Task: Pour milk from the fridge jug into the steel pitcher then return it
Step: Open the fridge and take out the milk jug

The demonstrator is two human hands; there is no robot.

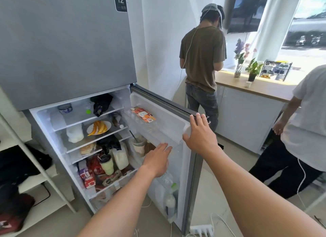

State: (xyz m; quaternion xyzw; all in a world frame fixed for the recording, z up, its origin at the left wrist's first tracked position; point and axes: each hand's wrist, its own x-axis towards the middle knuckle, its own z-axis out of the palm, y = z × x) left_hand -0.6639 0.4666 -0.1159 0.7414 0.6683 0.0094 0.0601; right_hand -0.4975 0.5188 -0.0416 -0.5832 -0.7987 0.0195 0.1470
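The grey fridge (70, 42) has its lower door (169, 116) swung open to the right. A white plastic milk jug (120, 157) stands on a low shelf inside, beside a lidded tumbler (107, 164). My left hand (156, 159) reaches into the opening with straight fingers, just right of the jug and apart from it, holding nothing. On the door's top edge rests my right hand (199, 134), fingers over the rim. No steel pitcher is in view.
The shelves hold a plate of fruit (99, 127), bags and cartons. Bottles (170, 201) fill the door's lower rack. One person (202, 60) stands at a wooden counter (255, 88) behind the door; another (303, 123) is at the right. A power strip (201, 229) lies on the floor.
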